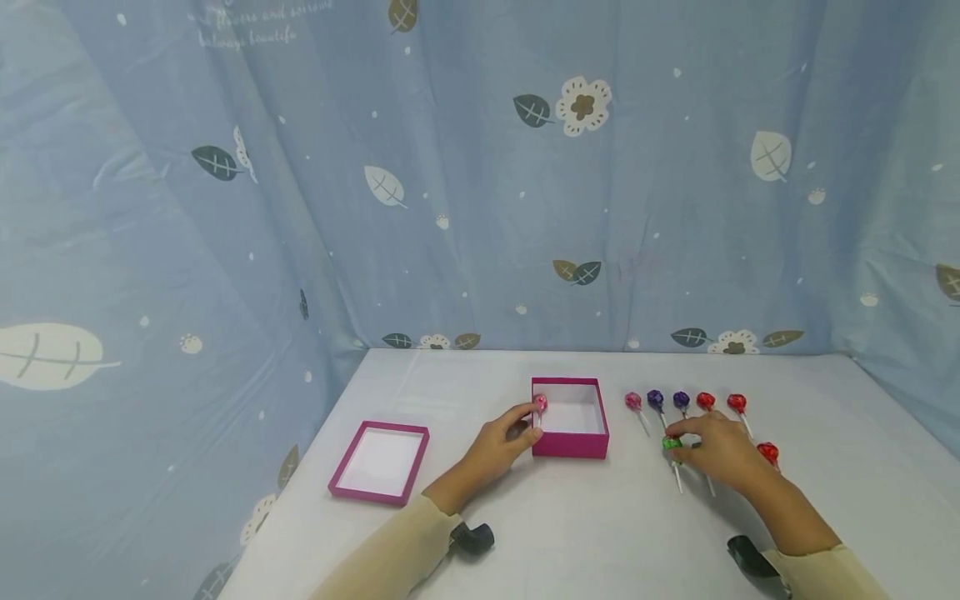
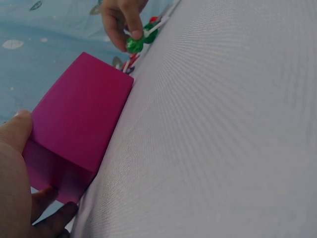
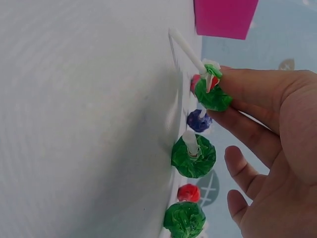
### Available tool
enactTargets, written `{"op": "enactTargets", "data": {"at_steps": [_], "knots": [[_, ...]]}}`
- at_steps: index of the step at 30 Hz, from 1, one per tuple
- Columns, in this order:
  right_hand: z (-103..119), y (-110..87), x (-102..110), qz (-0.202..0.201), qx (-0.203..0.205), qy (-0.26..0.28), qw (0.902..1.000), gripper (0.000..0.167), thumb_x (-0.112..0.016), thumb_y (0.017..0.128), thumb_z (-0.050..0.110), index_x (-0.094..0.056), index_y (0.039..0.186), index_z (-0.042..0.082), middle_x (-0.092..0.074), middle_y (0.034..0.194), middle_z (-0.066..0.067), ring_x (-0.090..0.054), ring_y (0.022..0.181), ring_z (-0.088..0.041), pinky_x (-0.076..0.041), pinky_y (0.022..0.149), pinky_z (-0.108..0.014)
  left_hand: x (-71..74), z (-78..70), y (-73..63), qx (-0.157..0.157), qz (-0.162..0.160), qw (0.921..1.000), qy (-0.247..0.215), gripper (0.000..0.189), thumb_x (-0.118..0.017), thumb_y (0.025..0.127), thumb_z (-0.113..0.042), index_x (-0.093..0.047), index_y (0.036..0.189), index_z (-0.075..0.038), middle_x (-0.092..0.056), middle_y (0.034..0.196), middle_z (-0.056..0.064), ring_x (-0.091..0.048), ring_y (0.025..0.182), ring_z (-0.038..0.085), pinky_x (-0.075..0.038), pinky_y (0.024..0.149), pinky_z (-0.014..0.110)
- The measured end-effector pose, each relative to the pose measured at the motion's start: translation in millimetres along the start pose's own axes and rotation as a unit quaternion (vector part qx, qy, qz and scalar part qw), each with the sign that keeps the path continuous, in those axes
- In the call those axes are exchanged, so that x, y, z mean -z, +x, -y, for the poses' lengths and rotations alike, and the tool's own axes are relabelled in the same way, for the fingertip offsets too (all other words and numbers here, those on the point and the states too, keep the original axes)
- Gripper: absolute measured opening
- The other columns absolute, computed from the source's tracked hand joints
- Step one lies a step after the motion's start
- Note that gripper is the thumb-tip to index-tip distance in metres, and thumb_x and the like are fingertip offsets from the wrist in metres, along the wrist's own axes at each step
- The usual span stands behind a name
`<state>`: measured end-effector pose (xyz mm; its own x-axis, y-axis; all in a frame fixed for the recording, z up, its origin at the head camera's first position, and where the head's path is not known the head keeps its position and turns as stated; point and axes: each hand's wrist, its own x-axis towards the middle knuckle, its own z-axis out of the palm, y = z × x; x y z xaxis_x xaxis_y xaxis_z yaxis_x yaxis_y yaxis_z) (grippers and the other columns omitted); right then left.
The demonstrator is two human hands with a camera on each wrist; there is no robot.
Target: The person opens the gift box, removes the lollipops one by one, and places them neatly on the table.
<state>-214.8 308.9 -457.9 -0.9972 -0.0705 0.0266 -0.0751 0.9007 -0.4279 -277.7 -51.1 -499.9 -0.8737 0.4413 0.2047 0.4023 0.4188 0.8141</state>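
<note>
A magenta box (image 1: 570, 446) with a white inside stands at the middle of the table. My left hand (image 1: 495, 443) holds it at its left side, thumb near the front corner and fingers along the left wall. Inside the box, a pink lollipop (image 1: 540, 402) leans at the left wall. To the right, my right hand (image 1: 714, 450) pinches a green lollipop (image 3: 212, 94) by its wrapped head, between thumb and fingers, its stick slanting down to the table. Two more green lollipops, one of them nearer (image 3: 194, 155), lie beside that hand; in the head view it largely hides them.
Right of the box, a pink lollipop (image 1: 633, 401), two purple lollipops (image 1: 656, 399) and two red ones (image 1: 737, 403) form a back row. Another red lollipop (image 1: 768, 452) lies beyond my right wrist. At left lies the magenta lid (image 1: 367, 497), inside up. A patterned blue curtain (image 1: 480, 250) hangs behind.
</note>
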Motion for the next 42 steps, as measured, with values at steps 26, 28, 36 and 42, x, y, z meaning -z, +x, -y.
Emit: {"op": "enactTargets", "data": {"at_steps": [26,28,36,42], "knots": [[13.3,8.6,4.7,0.004,-0.001,0.021,0.9998,0.032,-0.077,0.083,0.026,-0.073,0.112,0.013,-0.064,0.113,-0.019,-0.051,0.111,-0.046,-0.050,0.079,-0.062,1.3,-2.5,-0.8,-0.006,0.002,1.0000,-0.003,0.054,-0.059,0.093,-0.053,-0.052,0.141,-0.028,-0.048,0.144,-0.003,-0.053,0.124,0.016,-0.043,0.102,0.035],[18.9,11.4,6.2,0.005,0.002,0.035,0.9994,0.032,-0.077,0.085,0.026,-0.072,0.114,0.013,-0.063,0.114,-0.018,-0.052,0.110,-0.046,-0.053,0.077,-0.058,1.6,-1.7,-0.2,-0.003,0.003,1.0000,-0.005,0.054,-0.059,0.093,-0.053,-0.052,0.141,-0.028,-0.048,0.144,-0.003,-0.052,0.124,0.016,-0.042,0.102,0.034],[40.4,26.5,7.3,-0.004,0.018,0.078,0.9968,0.037,-0.075,0.087,0.029,-0.069,0.119,0.012,-0.062,0.118,-0.015,-0.051,0.113,-0.041,-0.051,0.083,-0.058,1.2,-0.1,1.0,-0.005,0.004,1.0000,-0.003,0.053,-0.059,0.093,-0.052,-0.052,0.141,-0.028,-0.048,0.144,-0.004,-0.053,0.123,0.015,-0.043,0.101,0.034],[51.3,34.3,1.3,-0.010,0.036,0.085,0.9957,0.039,-0.073,0.088,0.030,-0.067,0.123,0.012,-0.063,0.119,-0.011,-0.054,0.112,-0.037,-0.051,0.085,-0.055,0.4,-0.7,0.3,-0.015,0.002,0.9999,-0.003,0.054,-0.059,0.094,-0.051,-0.052,0.141,-0.026,-0.050,0.143,-0.001,-0.054,0.122,0.016,-0.044,0.101,0.037]]}}
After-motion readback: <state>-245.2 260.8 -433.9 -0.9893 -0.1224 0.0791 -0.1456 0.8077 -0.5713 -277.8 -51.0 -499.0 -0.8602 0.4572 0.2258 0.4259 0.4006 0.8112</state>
